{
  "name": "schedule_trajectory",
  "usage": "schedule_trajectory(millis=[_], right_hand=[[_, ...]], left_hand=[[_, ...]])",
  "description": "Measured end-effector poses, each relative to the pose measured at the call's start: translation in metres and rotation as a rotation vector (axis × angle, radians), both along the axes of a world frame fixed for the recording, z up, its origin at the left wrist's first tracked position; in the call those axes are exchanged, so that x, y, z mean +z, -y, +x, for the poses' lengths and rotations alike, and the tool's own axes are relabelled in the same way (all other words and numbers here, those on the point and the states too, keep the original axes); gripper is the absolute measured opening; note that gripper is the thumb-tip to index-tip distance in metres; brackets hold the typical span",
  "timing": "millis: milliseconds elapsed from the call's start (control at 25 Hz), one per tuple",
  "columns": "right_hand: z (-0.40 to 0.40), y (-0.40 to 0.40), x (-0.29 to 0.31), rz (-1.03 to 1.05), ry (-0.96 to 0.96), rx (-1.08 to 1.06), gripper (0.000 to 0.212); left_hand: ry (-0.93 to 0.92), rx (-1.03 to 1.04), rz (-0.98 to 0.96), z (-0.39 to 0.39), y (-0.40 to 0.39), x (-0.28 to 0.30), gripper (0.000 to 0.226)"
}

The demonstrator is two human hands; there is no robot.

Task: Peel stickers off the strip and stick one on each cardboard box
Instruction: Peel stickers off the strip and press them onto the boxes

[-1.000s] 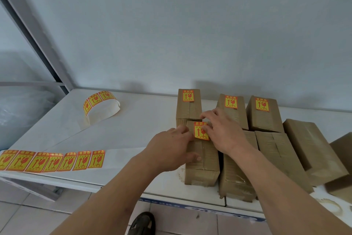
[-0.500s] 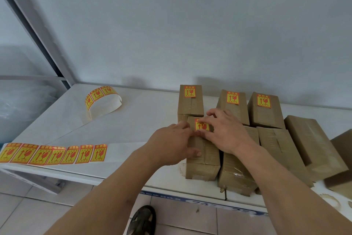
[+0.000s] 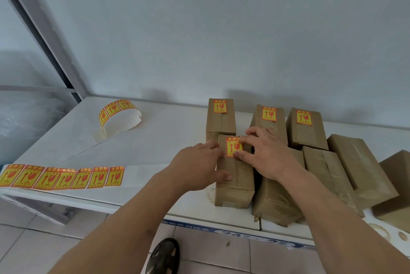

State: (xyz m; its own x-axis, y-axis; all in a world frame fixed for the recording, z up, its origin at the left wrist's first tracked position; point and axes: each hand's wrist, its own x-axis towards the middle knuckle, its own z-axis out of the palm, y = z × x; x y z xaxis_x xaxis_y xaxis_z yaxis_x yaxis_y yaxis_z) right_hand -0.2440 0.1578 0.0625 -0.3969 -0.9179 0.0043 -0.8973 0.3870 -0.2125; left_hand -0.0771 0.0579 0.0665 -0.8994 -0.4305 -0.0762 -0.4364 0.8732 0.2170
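Observation:
A yellow and red sticker (image 3: pixel 233 146) lies flat on the far end of the front-left cardboard box (image 3: pixel 236 181). My right hand (image 3: pixel 265 153) presses it with straight fingers at its right edge and lower corner. My left hand (image 3: pixel 197 168) rests on the box's left side, its thumb on the top. Three boxes in the back row (image 3: pixel 220 118) each carry a sticker. The sticker strip (image 3: pixel 64 176) lies along the table's front left, and its curled end (image 3: pixel 117 113) stands at the back left.
Several bare brown boxes (image 3: pixel 359 167) crowd the right of the white table (image 3: pixel 155 138). A grey wall runs behind it and a slanted metal post (image 3: pixel 44 36) rises at the left. A sandalled foot (image 3: pixel 164 256) shows on the tiled floor below.
The sticker went from tilted in my right fingers to lying flat on the front-left box. My right fingers now spread over its edge. My left hand stayed on the box.

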Motion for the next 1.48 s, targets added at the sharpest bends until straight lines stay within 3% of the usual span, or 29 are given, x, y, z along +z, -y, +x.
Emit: schedule_trajectory(millis=[240,520,720,920,1160,1480], right_hand=[[0.004,0.002,-0.001,0.016,-0.008,0.005,0.052],[0.066,0.035,0.014,-0.164,-0.086,0.228,0.031],[0.13,0.087,0.003,-0.106,-0.146,0.365,0.032],[0.192,0.133,-0.024,0.006,-0.057,0.416,0.033],[0.232,0.17,-0.063,0.164,0.132,0.314,0.033],[0.25,0.191,-0.083,0.165,0.233,0.104,0.03]], left_hand=[[-0.044,0.054,0.046,0.013,0.002,-0.005,0.058],[-0.02,0.18,-0.138,0.07,0.043,-0.009,0.043],[0.07,0.283,-0.155,0.132,0.077,-0.014,0.039],[0.125,0.388,-0.132,0.19,0.106,-0.029,0.036],[0.208,0.459,-0.01,0.214,0.136,-0.052,0.038],[0.236,0.43,0.084,0.219,0.146,-0.069,0.043]])
